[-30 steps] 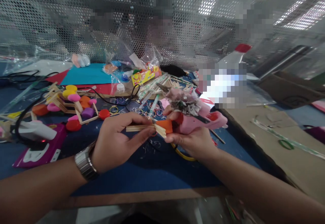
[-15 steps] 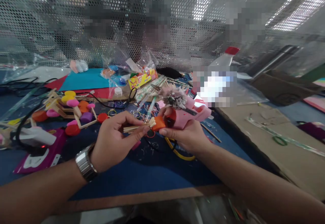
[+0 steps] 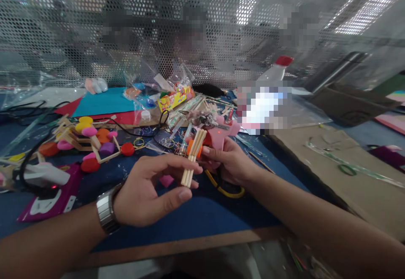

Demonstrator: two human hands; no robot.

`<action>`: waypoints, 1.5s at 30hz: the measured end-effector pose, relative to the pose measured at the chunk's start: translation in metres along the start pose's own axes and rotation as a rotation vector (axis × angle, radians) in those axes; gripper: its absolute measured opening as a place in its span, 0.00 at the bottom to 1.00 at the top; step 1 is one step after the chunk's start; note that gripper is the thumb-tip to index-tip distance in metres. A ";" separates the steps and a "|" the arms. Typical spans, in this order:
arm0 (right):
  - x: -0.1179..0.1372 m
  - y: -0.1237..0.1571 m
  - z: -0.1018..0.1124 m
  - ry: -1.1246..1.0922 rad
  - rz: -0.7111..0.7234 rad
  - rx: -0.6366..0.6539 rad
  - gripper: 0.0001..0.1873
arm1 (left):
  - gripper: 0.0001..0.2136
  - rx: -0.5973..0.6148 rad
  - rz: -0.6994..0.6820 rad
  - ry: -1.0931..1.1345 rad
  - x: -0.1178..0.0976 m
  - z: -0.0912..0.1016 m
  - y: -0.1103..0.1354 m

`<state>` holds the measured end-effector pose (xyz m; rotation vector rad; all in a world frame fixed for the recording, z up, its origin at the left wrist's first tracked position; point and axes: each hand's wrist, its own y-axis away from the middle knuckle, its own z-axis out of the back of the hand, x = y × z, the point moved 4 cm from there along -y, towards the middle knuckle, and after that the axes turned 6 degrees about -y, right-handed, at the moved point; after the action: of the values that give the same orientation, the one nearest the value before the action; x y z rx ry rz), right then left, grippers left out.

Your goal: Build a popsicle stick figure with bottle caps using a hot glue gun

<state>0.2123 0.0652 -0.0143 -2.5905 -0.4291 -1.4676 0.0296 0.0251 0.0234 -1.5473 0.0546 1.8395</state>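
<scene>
My left hand point(image 3: 152, 188), with a metal watch on the wrist, has its thumb and fingers apart. Several short wooden sticks point(image 3: 193, 156), bundled side by side, stand slanted in front of its fingertips. I cannot tell whether the fingers touch the sticks. Against the sticks' right side is an orange piece point(image 3: 196, 149), with my right thumb at it. My right hand point(image 3: 232, 159) is closed around a pink glue gun point(image 3: 218, 138), whose far end is partly hidden by clumped, stringy residue. A yellow loop point(image 3: 232, 194) shows on the table below that hand.
A stick model with coloured lumps point(image 3: 107, 148) lies at left, near a purple power strip point(image 3: 50, 203) with a plug in it. Loose sticks, a yellow box point(image 3: 174, 100) and blue sheets point(image 3: 107, 100) lie behind. Cardboard point(image 3: 344, 165) is at right, a red-capped bottle point(image 3: 274, 74) farther back.
The stick bundle has turned from lying sideways to standing slanted. My left thumb and fingers have parted from their pinch on it. The pink glue gun has shifted left.
</scene>
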 end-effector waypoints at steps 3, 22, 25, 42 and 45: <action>-0.001 0.000 0.000 -0.003 -0.034 0.023 0.27 | 0.13 -0.012 -0.038 0.000 -0.002 -0.002 0.000; -0.011 0.001 0.003 0.057 -0.067 0.077 0.26 | 0.13 -0.001 -0.184 -0.113 -0.003 -0.005 0.001; -0.008 0.002 -0.002 0.069 -0.047 0.117 0.21 | 0.17 0.008 -0.200 -0.121 -0.002 -0.007 0.003; -0.012 0.002 0.005 0.118 -0.075 0.009 0.35 | 0.22 0.045 -0.263 -0.239 -0.006 -0.007 0.006; -0.012 0.001 0.005 0.112 -0.071 0.006 0.36 | 0.21 0.040 -0.257 -0.235 -0.006 -0.007 0.005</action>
<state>0.2106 0.0633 -0.0273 -2.4975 -0.5148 -1.6210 0.0334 0.0150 0.0249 -1.2386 -0.2065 1.7877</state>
